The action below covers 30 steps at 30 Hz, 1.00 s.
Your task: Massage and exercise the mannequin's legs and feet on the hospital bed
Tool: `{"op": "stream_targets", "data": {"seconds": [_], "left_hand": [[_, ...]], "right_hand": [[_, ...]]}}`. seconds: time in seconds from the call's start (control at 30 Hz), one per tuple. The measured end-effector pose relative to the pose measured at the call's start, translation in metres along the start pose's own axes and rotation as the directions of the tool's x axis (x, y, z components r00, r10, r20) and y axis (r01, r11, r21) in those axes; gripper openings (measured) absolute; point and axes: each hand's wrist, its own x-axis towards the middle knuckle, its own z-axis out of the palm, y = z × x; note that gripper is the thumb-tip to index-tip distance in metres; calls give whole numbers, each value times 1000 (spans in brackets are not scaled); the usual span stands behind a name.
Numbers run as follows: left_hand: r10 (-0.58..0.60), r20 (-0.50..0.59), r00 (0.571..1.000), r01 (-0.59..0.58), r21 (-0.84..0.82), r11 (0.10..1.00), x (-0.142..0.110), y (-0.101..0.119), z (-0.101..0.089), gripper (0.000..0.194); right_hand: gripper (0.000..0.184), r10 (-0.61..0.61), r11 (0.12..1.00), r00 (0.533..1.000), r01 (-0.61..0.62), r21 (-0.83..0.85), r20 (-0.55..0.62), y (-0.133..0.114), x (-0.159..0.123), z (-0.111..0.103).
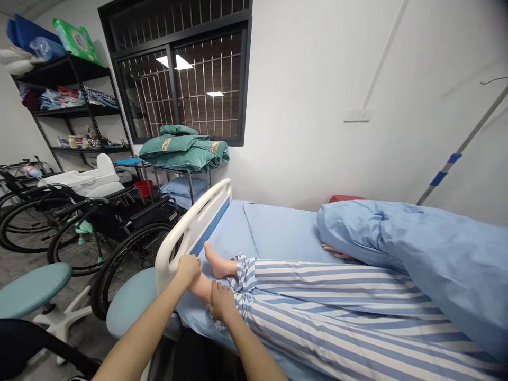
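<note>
A figure lies on a hospital bed (278,233), wearing blue-and-white striped pyjama trousers (329,296), and I cannot tell whether it is a person or a care manikin. Its upper body is hidden under a blue quilt (413,259). My left hand (188,269) grips the end of the near bare lower leg (199,286), covering the foot. My right hand (221,300) wraps the same leg just above the ankle, by the trouser cuff. The other bare foot (216,262) rests close by, untouched. A white bed rail (186,233) stands just beyond my left hand.
Left of the bed stand a teal stool (130,299) and black wheelchairs (130,238). Green folded blankets (182,148) sit on a metal cart under a barred window (178,79). A shelf rack (71,111) holds linens. A metal pole (456,153) leans against the right wall.
</note>
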Motion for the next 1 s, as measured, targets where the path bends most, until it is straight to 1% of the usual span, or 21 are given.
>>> {"op": "stream_targets", "data": {"seconds": [0.1, 0.2, 0.3, 0.4, 0.5, 0.57, 0.63, 0.7, 0.73, 0.83, 0.9, 0.93, 1.0], "left_hand": [[59, 37, 998, -61, 68, 996, 12, 5, 0, 31], [109, 58, 992, -114, 93, 989, 19, 6, 4, 28], [100, 31, 995, -102, 82, 991, 21, 7, 12, 29], [28, -42, 999, -26, 42, 999, 19, 9, 21, 33], [-82, -117, 990, 82, -7, 997, 14, 10, 26, 38], [-174, -170, 970, 167, -59, 984, 8, 10, 30, 40], [-257, -228, 939, 234, -126, 964, 0, 11, 34, 41], [-302, -295, 907, 259, -177, 950, -10, 11, 40, 41], [-301, -329, 895, 252, -185, 950, -15, 12, 44, 41], [-267, -397, 878, 211, -179, 961, -26, 12, 51, 40], [-248, -379, 892, 201, -161, 966, -29, 11, 50, 39], [-233, -342, 910, 195, -141, 971, -28, 9, 48, 39], [-167, -232, 958, 150, -86, 985, -24, 7, 40, 40]], "right_hand": [[60, -8, 1000, 1000, 8, 2, 12, 0, 1, -1], [61, 7, 1000, 1000, -7, 4, 19, 0, 2, -3], [59, 5, 1000, 1000, -5, 2, 12, 1, 2, -1], [58, -11, 1000, 1000, 11, 0, -3, 2, 3, 2], [58, -9, 1000, 1000, 9, -2, -10, 3, 2, 4], [60, -8, 1000, 1000, 8, -3, -10, 3, 1, 3], [63, -12, 1000, 1000, 12, -5, -11, 2, 0, 2], [63, -22, 1000, 1000, 22, -6, -10, 2, -2, 1], [61, -25, 1000, 1000, 25, -6, -9, 1, -2, 1], [53, -27, 1000, 1000, 27, -7, -7, 1, -3, 2], [51, -30, 1000, 1000, 30, -6, -10, 1, -3, 2], [52, -33, 999, 999, 33, -5, -11, 1, -4, 2], [56, -36, 999, 999, 36, -4, -17, 2, -5, 2]]}}
